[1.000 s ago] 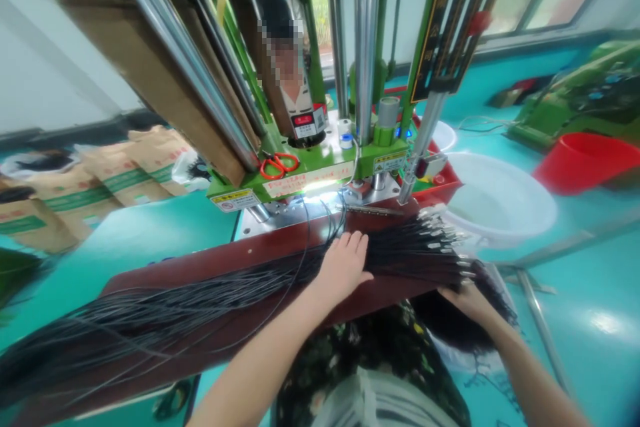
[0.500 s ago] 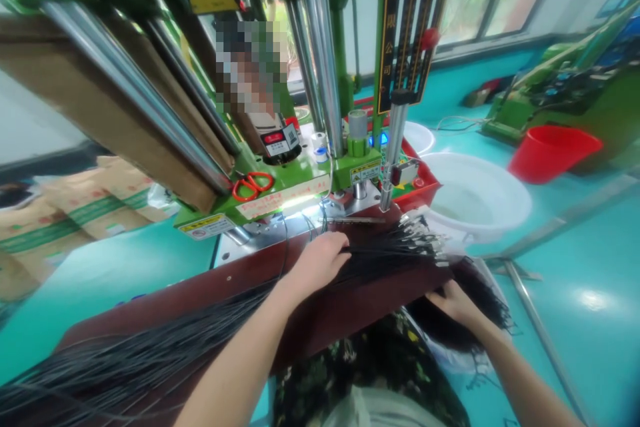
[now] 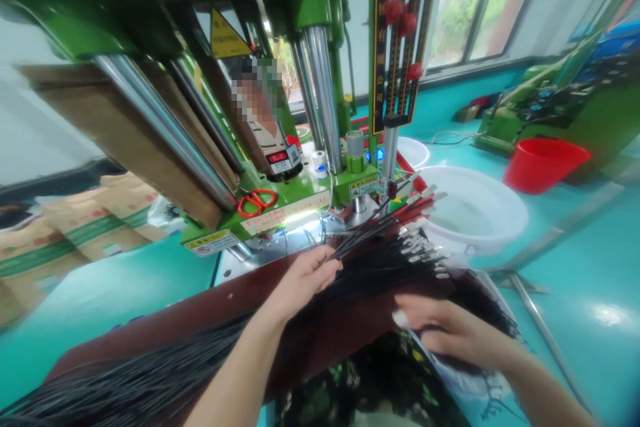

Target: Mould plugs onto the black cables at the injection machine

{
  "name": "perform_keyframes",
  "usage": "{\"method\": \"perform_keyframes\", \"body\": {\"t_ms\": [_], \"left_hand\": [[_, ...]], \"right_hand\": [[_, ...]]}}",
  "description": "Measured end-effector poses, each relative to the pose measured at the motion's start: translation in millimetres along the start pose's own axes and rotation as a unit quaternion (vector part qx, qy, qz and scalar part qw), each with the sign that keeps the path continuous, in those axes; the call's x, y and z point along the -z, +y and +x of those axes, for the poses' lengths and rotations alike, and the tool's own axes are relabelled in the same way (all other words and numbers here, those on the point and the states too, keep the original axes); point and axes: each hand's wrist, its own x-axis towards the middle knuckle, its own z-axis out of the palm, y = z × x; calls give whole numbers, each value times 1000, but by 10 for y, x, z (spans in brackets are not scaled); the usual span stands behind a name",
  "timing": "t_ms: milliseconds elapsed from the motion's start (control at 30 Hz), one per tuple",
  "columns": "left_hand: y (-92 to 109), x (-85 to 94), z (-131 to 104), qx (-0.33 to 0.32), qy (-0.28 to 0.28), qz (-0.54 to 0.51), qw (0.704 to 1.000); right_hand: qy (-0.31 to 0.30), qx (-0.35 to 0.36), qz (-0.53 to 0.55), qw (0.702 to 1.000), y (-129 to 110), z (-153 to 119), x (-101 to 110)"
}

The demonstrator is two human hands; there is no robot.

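My left hand [image 3: 313, 273] is closed on a few black cables [image 3: 369, 230], pinched between thumb and fingers. Their silvery ends rise to the right, above the rest of the bundle. Under and beside that hand, many more black cables [image 3: 370, 273] lie along a dark red-brown board [image 3: 200, 283], with metal tips gathered at its right end. My right hand [image 3: 450, 327] is off the board's near right edge, fingers apart, with nothing visible in it. Something white covers one of its fingertips. Behind my left hand stands a green press [image 3: 295, 197] with a lit metal plate.
Orange-handled scissors [image 3: 256, 202] rest on the press. A white sack of black cables [image 3: 493, 307] sits below my right hand. Beyond it are a large white tub [image 3: 480, 233], a red bucket [image 3: 545, 163] and a metal floor frame [image 3: 530, 307]. Paper sacks [image 3: 75, 227] stand at left.
My left hand has pulled a few cables apart from the bundle, their tips now lifted. My right hand has come up and left from the sack of cables. The view has tilted upward.
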Motion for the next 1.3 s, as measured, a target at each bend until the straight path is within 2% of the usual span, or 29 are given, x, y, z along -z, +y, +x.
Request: {"method": "perform_keyframes", "body": {"t_ms": [67,133,200,233,333,400,467,533,567,633,700,767,833,900,1033,1100,1233,1300], "left_hand": [[-8,-131,-97,-21,21,88,996],[-82,-310,-225,-38,44,194,979],[-243,-523,-373,-49,65,305,949],[-349,-631,-449,-56,70,358,929],[-672,-894,-669,-62,54,470,879],[-787,-972,-797,-45,13,498,866],[-770,-966,-885,-33,-35,488,872],[-655,-896,-896,-45,-64,437,896],[-587,-847,-860,-60,-61,407,909],[-484,-736,-692,-95,-20,377,921],[-462,-627,-421,-116,61,415,900],[-505,-532,-117,-115,128,482,859],[-564,-464,129,-109,121,528,834],[-598,-425,263,-112,91,555,819],[-597,-429,265,-133,97,591,790],[-582,-440,238,-136,107,569,804],[-503,-392,222,-111,147,385,904],[-430,-351,191,-101,169,294,935]], "right_hand": [[46,77,190,978,-128,210,-91],[92,139,330,929,-227,420,-151],[120,152,409,892,-331,565,-189],[122,143,428,884,-383,605,-207],[76,83,425,898,-478,623,-282],[30,41,403,914,-457,595,-350],[11,23,387,922,-378,566,-412],[24,21,383,923,-279,542,-448],[38,18,383,923,-232,531,-452],[69,10,382,922,-158,509,-438],[98,7,377,921,-113,486,-408],[116,0,371,921,-86,457,-373],[135,-9,367,920,-60,419,-337],[158,-14,364,918,-20,372,-303],[196,-30,369,908,82,288,-262],[206,-43,378,901,116,266,-265],[215,-43,402,889,128,271,-288],[224,-36,415,881,110,297,-291]]}}
